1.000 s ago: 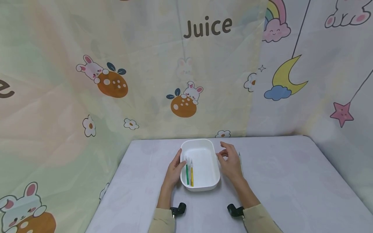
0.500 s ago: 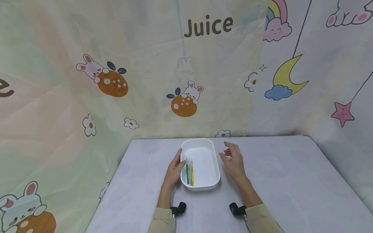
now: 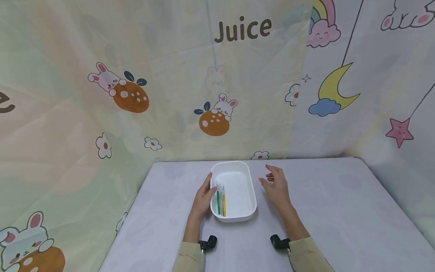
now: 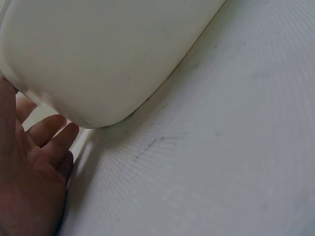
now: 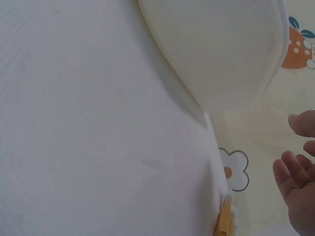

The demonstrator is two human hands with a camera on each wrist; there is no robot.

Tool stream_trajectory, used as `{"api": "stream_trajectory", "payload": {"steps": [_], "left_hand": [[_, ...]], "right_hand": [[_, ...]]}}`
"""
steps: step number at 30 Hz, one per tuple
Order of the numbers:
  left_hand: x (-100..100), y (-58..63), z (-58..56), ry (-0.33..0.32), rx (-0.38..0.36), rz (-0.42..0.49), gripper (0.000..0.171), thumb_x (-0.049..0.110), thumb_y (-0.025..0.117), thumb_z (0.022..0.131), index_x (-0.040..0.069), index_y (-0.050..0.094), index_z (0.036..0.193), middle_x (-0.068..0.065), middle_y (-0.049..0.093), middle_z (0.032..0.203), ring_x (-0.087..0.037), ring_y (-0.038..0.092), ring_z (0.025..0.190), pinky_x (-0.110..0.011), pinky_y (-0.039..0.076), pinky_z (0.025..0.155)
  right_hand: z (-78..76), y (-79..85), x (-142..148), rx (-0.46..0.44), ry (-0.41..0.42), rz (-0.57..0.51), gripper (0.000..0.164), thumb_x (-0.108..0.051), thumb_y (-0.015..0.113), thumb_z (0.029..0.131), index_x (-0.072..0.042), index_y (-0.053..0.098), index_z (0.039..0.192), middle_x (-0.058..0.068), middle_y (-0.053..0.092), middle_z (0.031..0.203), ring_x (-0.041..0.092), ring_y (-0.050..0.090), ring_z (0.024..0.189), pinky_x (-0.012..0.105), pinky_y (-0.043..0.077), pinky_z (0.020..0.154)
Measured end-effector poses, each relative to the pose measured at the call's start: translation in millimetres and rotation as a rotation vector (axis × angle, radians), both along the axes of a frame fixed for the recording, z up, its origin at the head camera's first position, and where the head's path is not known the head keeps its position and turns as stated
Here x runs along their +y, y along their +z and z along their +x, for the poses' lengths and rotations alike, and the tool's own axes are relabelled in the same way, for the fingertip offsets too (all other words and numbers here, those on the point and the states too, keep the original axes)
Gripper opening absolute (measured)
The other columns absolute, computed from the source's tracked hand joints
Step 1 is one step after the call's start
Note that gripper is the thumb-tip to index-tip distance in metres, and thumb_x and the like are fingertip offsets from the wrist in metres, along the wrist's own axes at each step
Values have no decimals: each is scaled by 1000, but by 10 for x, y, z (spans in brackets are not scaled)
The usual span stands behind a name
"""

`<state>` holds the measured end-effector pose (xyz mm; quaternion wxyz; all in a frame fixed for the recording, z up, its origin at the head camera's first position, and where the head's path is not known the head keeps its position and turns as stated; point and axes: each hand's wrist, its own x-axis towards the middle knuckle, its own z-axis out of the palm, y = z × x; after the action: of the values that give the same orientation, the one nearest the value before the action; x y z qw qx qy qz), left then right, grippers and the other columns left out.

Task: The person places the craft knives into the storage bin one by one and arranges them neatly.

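Note:
In the head view a white plastic tray (image 3: 239, 192) with rounded corners sits on the table. Along its left inner side lie several slim pen-like sticks (image 3: 224, 204), with green, pale and yellow shafts and whitish upper ends; their exact kind is too small to tell. My left hand (image 3: 202, 198) grips the tray's left rim, thumb over the edge and fingers along the outer wall (image 4: 98, 64). To the right of the tray, apart from it, my right hand (image 3: 276, 187) hovers with loosely bent fingers and holds nothing.
The right wrist view shows orange stick-like things (image 5: 225, 219) near the right hand, hidden in the head view. A pale cloth (image 3: 340, 211) covers the table, and a printed curtain (image 3: 176, 113) hangs right behind its far edge.
My right hand has moved rightward, away from the tray's right rim. A thin pale item seen earlier just right of it is now out of sight. The left hand and tray stay put.

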<state>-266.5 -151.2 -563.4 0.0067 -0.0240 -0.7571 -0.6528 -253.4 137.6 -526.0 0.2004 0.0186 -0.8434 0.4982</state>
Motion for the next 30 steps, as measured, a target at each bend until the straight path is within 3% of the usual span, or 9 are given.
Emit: {"api": "stream_trajectory", "payload": {"steps": [30], "left_hand": [[1, 34, 16, -5, -10, 0, 62, 20, 58, 105, 31, 37, 162, 17, 32, 168, -10, 24, 159, -44, 20, 132]], "right_hand": [[-19, -26, 182, -107, -29, 51, 61, -11, 73, 97, -4, 48, 152, 22, 45, 150, 35, 59, 118, 52, 57, 102]]}}
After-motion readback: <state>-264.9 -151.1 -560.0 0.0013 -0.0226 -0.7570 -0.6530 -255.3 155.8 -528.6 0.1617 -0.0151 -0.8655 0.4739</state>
